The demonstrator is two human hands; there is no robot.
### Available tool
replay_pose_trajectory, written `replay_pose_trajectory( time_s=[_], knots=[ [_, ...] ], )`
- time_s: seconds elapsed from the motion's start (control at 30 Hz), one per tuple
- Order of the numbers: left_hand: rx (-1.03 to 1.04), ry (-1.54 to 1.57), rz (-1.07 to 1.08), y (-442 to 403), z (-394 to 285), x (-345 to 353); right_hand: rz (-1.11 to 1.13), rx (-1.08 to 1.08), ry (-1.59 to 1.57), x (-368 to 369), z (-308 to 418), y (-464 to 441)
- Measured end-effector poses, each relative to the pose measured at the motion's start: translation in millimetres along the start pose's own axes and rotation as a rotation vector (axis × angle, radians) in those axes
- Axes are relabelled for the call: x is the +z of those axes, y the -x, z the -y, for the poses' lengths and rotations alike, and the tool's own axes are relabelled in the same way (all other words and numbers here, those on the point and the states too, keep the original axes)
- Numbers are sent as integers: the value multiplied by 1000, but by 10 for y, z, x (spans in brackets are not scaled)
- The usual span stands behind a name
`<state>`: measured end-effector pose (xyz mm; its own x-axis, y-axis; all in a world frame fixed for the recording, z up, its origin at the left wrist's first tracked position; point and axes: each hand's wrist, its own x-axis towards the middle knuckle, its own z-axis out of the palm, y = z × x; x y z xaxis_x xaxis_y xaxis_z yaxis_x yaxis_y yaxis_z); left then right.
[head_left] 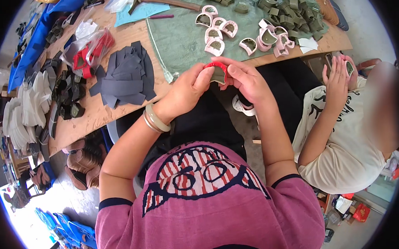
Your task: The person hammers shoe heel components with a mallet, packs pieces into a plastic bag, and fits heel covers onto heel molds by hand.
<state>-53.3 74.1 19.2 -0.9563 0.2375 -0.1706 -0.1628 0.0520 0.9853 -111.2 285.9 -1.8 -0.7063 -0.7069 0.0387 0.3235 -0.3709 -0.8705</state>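
Note:
Just in front of the table edge, I hold a small curved piece between both hands. It has a red outer band and an olive-green inside. My left hand pinches its left side with thumb and fingers. On the other side, the fingers of my right hand are closed on its right edge and top. Similar pink-banded pieces stand in two groups on the green cloth, beyond my hands. Dark grey strips lie in a pile to the left.
Olive-green pieces are heaped at the cloth's far right. A hammer and a purple pen lie at the back. Red pieces in a plastic bag sit left. A co-worker's hands hold a piece at right.

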Motion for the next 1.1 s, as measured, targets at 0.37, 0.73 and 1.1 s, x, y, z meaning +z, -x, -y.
replay_pose_trajectory(
  time_s=[0.37, 0.73, 1.1],
  knots=[
    [223, -390, -250, 65, 110, 129, -327, -343, 1024, 454, -139, -64],
    [-56, 296, 26, -50, -87, 146, -143, 105, 156, 129, 145, 22],
    [34, 25, 84, -904, -202, 470, -346, -55, 385, -449, 346, -22]
  ],
)
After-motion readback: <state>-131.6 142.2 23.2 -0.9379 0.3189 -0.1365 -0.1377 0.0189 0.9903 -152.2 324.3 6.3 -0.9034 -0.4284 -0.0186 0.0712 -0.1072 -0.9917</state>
